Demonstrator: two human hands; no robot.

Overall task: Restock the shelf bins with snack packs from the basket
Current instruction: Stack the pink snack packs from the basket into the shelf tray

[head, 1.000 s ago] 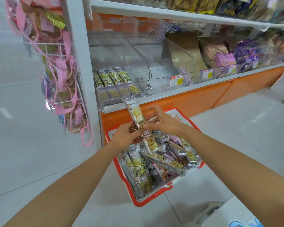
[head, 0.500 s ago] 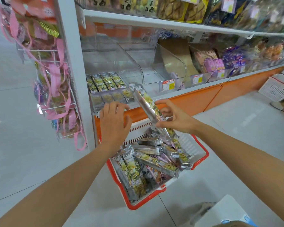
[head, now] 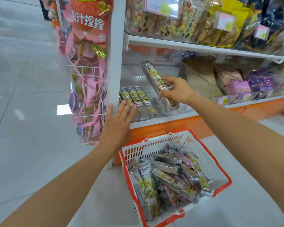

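Note:
My right hand [head: 177, 90] grips a long silver-and-green snack pack [head: 154, 77], tilted, over the clear shelf bin [head: 164, 112] at the lower shelf's left end. Its lower end dips into the bin beside a row of the same packs [head: 134, 95]. My left hand [head: 117, 123] is flat with straight fingers against the bin's front left corner, holding nothing. On the floor below stands the red-and-white basket [head: 154, 146] with several silver, green and pink snack packs [head: 169, 179] in it.
A white shelf post [head: 116, 51] rises left of the bin, with a wire rack of pink-ribboned bags [head: 87, 79] hanging beside it. More clear bins with purple and pink packs [head: 246, 84] sit to the right. An upper shelf [head: 195, 46] of bagged snacks overhangs.
My right hand lifted the pack from above the basket up into the bin. My left hand let go of it and came to rest flat on the bin's front. The view moved closer.

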